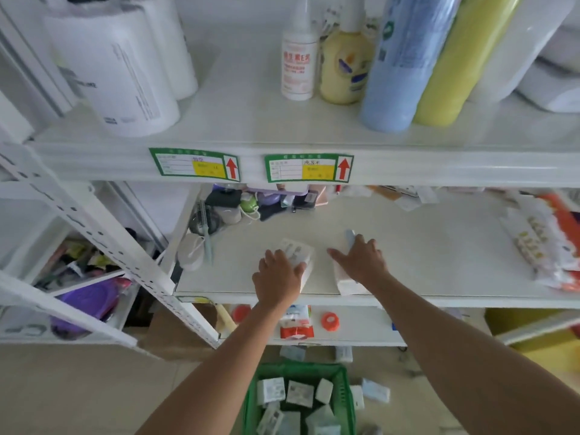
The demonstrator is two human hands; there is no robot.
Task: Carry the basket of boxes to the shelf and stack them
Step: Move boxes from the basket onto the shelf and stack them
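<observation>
White cardboard box (pixel 298 255) under my left hand (pixel 277 274) sits near the front of the pale middle shelf (pixel 423 255); my left grip lies curled over its near end, holding it. Just beside it, my right hand (pixel 361 262) presses flat, fingers spread, on a second white box (pixel 346 284), clasping nothing. I judge I am mid-stacking: next I set one box squarely on the other. Below, the green plastic basket (pixel 343 394) on the floor holds more boxes.
</observation>
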